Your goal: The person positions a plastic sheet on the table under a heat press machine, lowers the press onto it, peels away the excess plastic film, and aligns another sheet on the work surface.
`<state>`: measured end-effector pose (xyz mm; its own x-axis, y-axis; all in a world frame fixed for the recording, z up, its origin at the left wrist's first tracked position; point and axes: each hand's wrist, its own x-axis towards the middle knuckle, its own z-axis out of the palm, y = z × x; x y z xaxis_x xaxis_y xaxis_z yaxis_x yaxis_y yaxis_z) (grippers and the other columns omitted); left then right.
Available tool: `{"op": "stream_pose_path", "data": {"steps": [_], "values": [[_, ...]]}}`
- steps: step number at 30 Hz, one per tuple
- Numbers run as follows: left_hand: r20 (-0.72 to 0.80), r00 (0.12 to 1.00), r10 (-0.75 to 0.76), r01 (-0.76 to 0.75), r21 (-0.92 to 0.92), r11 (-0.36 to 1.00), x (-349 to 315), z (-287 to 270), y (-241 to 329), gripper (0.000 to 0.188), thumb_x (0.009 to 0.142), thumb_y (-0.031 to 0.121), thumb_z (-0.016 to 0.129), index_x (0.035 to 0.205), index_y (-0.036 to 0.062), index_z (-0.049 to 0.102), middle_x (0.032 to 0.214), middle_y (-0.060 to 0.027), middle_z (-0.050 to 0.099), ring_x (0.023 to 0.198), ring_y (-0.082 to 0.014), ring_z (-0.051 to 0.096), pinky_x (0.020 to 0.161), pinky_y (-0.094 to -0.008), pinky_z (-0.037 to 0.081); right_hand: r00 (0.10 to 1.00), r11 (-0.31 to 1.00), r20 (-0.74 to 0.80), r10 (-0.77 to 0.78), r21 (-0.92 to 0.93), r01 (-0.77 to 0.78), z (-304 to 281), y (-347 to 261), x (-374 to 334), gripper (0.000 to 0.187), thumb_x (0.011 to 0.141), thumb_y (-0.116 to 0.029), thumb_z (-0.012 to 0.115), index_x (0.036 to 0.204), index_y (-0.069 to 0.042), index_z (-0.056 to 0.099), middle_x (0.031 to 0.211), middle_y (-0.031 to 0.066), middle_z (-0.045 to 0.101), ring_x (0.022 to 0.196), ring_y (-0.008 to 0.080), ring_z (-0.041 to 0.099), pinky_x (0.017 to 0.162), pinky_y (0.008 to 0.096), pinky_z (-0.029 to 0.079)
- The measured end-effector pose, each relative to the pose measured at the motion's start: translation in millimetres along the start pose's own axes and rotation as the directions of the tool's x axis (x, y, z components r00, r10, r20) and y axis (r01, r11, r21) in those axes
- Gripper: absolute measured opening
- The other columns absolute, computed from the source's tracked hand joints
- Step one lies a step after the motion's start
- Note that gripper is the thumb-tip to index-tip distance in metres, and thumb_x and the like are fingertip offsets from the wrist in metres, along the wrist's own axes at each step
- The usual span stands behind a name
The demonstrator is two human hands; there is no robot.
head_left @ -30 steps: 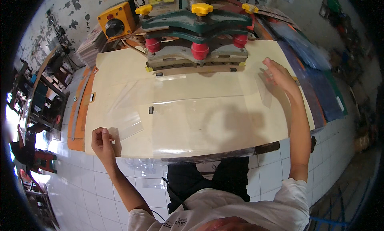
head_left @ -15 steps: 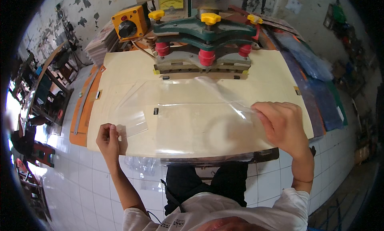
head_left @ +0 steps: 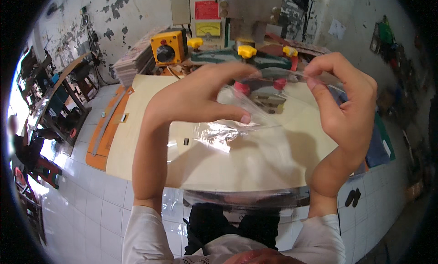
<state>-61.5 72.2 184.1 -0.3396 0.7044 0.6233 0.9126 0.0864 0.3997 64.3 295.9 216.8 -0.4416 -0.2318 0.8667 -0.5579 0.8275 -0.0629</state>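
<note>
While the right hand (head_left: pixel 356 108) is raised over the bench (head_left: pixel 101 161), its grip is a pinch, thumb and fingertips pressed together on the upper edge of a clear plastic film (head_left: pixel 258 109); the left hand (head_left: pixel 187 99) reaches in opposite with its grip spread, thumb and fingers well apart beside the film's left part, and whether any fingertip touches it I cannot tell; the film is between the two hands, creased and catching the light, its lower part trailing toward a cream board (head_left: pixel 149 86) laid over the bench; a small black piece (head_left: pixel 186 141) lies on that board near the left forearm (head_left: pixel 150 159), and a metal strip (head_left: pixel 108 124) lies at the bench's left end; beyond the film stands a green press (head_left: pixel 269 59) with yellow knobs (head_left: pixel 247 51) on top and red parts (head_left: pixel 279 84) below, partly seen through the plastic; as for writing, a red label (head_left: pixel 206 10) with pale print sits at the back, just above a yellow dial panel (head_left: pixel 207 29) with dark markings, both too small to make out; lower and to their left is a yellow control box (head_left: pixel 178 47) with a black knob (head_left: pixel 165 54), beside a stack of boards (head_left: pixel 137 58); a pale sheet (head_left: pixel 337 29) is on the wall at right; the white shirt (head_left: pixel 146 232) shows a scrap of dark print, mostly cut off.
</note>
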Motion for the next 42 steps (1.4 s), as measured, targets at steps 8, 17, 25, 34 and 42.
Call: {"op": "stream_pose_path", "data": {"steps": [8,17,25,34,42], "values": [[0.421,0.906,-0.035,0.098,-0.128,0.987,44,18,-30,0.024,0.085,0.021,0.075,0.091,-0.0011,0.069,0.087,-0.0087,0.07,0.082,-0.0161,0.068,0.075,-0.0292,0.053,0.959,0.962,-0.142,0.244,0.158,-0.221,-15,48,-14,0.014,0.078,0.008,0.061,0.091,0.003,0.062,0.08,0.0071,0.067,0.078,0.0116,0.066,0.072,0.0249,0.05],[0.112,0.937,-0.33,0.346,-0.41,0.844,41,16,-45,0.024,0.094,0.017,0.066,0.101,-0.0051,0.065,0.087,-0.005,0.067,0.084,-0.0112,0.066,0.075,-0.0258,0.053,0.907,0.932,-0.215,0.361,0.102,-0.347,-1,93,-3,0.03,0.081,0.005,0.063,0.111,0.0,0.063,0.093,0.0071,0.067,0.091,0.0116,0.062,0.085,0.0256,0.048],[-0.066,0.978,-0.196,0.174,-0.242,0.954,35,26,-37,0.023,0.093,0.016,0.062,0.084,-0.005,0.065,0.058,-0.0077,0.06,0.055,-0.0136,0.062,0.05,-0.0309,0.043,0.946,0.917,-0.272,-0.178,-0.395,0.059,19,58,10,0.044,0.083,-0.008,0.065,0.126,-0.001,0.06,0.127,0.0135,0.063,0.122,0.0251,0.057,0.111,0.0381,0.032],[0.107,0.99,0.089,-0.096,0.062,0.993,24,29,-13,0.012,0.089,0.016,0.066,0.09,0.0034,0.067,0.068,-0.0126,0.064,0.06,-0.0307,0.063,0.054,-0.0374,0.047,0.969,0.985,0.231,-0.091,-0.125,0.123,42,32,3,0.029,0.075,-0.017,0.065,0.1,-0.002,0.07,0.097,0.0147,0.07,0.097,0.0325,0.066,0.099,0.0462,0.042],[-0.024,0.998,0.066,-0.066,0.023,0.998,23,20,-2,0.012,0.085,0.013,0.073,0.089,0.0017,0.07,0.072,-0.0085,0.068,0.06,-0.0178,0.067,0.055,-0.0275,0.05,0.963,0.997,0.258,-0.075,-0.014,0.081,25,42,0,0.015,0.072,-0.011,0.071,0.081,0.0,0.067,0.077,0.0124,0.067,0.067,0.0262,0.061,0.066,0.0331,0.044]]}}
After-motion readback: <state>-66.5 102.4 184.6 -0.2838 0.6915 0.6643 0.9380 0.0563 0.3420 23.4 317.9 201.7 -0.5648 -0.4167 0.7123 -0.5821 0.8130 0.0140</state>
